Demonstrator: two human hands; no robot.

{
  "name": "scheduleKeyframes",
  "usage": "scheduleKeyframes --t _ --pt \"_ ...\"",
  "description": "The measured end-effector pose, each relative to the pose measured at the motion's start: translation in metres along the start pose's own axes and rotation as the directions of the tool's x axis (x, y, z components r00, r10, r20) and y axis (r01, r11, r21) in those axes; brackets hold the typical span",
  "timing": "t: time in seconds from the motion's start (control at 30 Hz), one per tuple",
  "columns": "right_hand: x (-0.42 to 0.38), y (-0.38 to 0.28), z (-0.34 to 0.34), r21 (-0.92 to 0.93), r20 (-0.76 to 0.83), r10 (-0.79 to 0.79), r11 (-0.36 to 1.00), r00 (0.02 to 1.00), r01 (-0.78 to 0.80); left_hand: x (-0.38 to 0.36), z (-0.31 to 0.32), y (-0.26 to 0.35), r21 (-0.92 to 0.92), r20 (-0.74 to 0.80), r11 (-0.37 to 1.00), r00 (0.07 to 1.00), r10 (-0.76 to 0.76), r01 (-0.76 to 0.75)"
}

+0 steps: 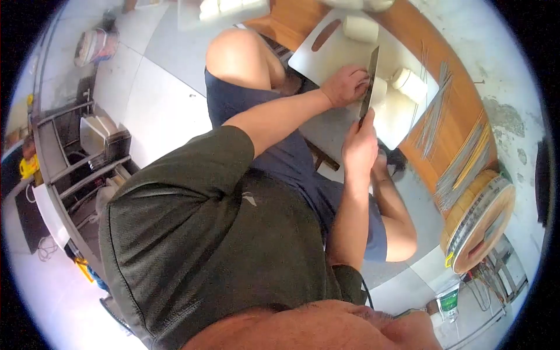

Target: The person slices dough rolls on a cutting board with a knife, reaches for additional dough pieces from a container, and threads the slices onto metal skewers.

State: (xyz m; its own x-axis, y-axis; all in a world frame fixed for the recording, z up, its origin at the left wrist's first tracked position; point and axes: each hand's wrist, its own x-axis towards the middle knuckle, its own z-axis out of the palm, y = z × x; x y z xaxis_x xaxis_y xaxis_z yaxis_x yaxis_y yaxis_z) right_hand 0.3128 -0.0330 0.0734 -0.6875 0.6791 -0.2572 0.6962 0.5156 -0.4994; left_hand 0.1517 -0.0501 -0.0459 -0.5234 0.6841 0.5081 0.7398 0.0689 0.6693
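My right hand [359,146] is closed on the handle of a knife [371,79]. The blade stands on edge against a white cylindrical piece [378,93] on a white cutting board [318,65]. On the blade's other side, my left hand [346,86] has its fingers bent and pressed close to the blade; what they grip is mostly hidden. Another white cylinder [360,29] lies near the board's far edge, and a third [410,85] lies right of the blade.
Bundles of thin metal sticks [434,116] and yellowish sticks [471,153] lie on the brown wooden surface [417,157]. A round wooden object [482,224] leans at the right. White pieces [224,7] sit at the top. A bucket [96,46] and metal rack [58,140] stand left.
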Motion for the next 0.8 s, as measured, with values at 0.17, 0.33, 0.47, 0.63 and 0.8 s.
scheduleKeyframes --t 0.17,0.33,0.47,0.63,0.8 --pt "-0.045 0.012 -0.005 -0.037 0.006 0.005 0.999 1.000 -0.005 -0.005 0.000 0.003 -0.006 -0.017 1.000 0.999 -0.031 0.031" --pt "-0.066 0.002 -0.039 0.053 -0.130 -0.073 0.995 0.989 0.081 -0.005 -0.004 0.003 -0.050 0.015 0.998 0.999 -0.046 0.047" --pt "-0.057 0.013 -0.053 0.078 -0.194 -0.059 0.994 0.979 0.075 0.007 -0.011 0.012 -0.057 0.050 0.998 0.998 0.043 -0.040" --pt "-0.052 0.023 -0.053 0.025 -0.151 -0.095 0.995 0.984 0.100 0.014 -0.003 0.012 -0.036 0.004 0.994 0.995 0.099 -0.098" --pt "-0.054 0.026 -0.047 0.034 -0.169 -0.097 0.994 0.981 0.104 0.012 0.001 0.011 -0.073 0.027 0.993 0.995 0.094 -0.091"
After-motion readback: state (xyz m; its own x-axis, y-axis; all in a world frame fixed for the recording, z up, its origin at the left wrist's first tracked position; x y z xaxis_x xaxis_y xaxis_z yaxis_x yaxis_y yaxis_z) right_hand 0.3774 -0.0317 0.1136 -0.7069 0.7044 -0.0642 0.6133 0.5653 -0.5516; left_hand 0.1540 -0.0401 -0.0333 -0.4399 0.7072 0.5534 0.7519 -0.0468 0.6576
